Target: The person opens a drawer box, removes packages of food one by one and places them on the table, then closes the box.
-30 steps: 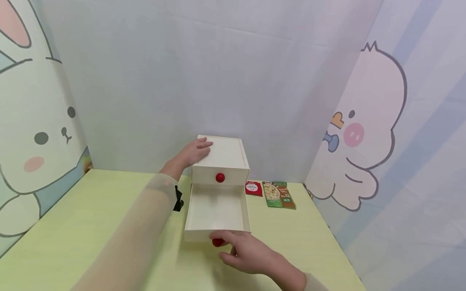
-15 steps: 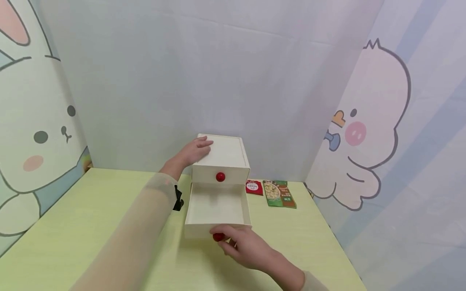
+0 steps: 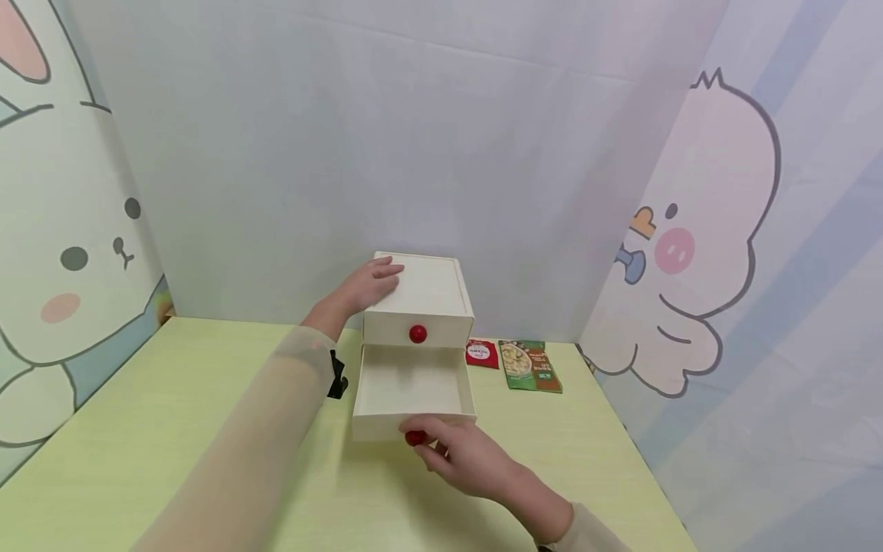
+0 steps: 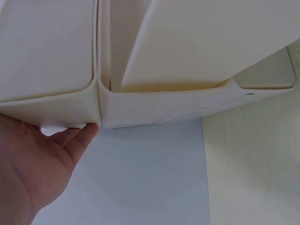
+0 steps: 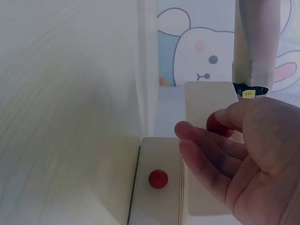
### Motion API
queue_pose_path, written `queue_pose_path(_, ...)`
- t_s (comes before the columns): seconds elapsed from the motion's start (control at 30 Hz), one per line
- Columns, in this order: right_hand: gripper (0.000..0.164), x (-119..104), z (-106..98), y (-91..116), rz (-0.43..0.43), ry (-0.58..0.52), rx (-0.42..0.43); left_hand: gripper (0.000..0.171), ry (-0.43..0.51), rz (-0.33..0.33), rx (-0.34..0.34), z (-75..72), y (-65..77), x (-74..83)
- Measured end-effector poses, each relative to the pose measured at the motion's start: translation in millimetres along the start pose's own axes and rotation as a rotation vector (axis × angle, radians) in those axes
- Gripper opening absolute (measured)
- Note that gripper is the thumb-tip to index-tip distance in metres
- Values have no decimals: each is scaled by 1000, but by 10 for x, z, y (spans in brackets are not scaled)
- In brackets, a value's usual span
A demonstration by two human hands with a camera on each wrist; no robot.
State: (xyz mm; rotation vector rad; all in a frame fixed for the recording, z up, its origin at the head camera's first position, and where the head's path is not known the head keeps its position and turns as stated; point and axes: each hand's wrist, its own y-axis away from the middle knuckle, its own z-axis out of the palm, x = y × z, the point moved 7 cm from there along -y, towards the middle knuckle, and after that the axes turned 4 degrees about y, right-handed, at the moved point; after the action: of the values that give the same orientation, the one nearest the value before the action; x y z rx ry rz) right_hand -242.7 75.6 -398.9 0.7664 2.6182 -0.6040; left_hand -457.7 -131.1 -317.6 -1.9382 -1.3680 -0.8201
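A white drawer unit (image 3: 428,291) stands on the table, its middle drawer (image 3: 414,383) partly pulled out with nothing visible inside. My right hand (image 3: 476,460) pinches that drawer's red knob (image 5: 220,124), which the fingers partly hide. Another drawer's red knob (image 5: 158,179) shows beside it in the right wrist view, nearer the table. In the head view, the upper drawer is closed and has a red knob (image 3: 418,333). My left hand (image 3: 366,287) rests with extended fingers on the unit's top left edge; in the left wrist view, its fingertips touch the unit's wall.
Right of the unit, a small red packet (image 3: 481,354) and a green and brown food packet (image 3: 530,366) lie on the pale green table (image 3: 552,445). Cartoon-printed curtains (image 3: 441,138) enclose the back and sides. A black item (image 3: 337,376) shows by the left wrist.
My right hand and the pulled-out drawer have moved slightly toward the unit, so the drawer sticks out a little less. The left hand stays on top. The packets lie where they were.
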Motion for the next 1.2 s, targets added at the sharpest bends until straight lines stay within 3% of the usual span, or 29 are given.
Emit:
queue_pose_path(0.6,31,126,-5,-124,51,42,-12,57,-6,-1,9,-19,-14,2)
queue_pose_path(1.2,30,254,2,-263,120,17,-17,56,-9,-2,-1,5,-7,-6)
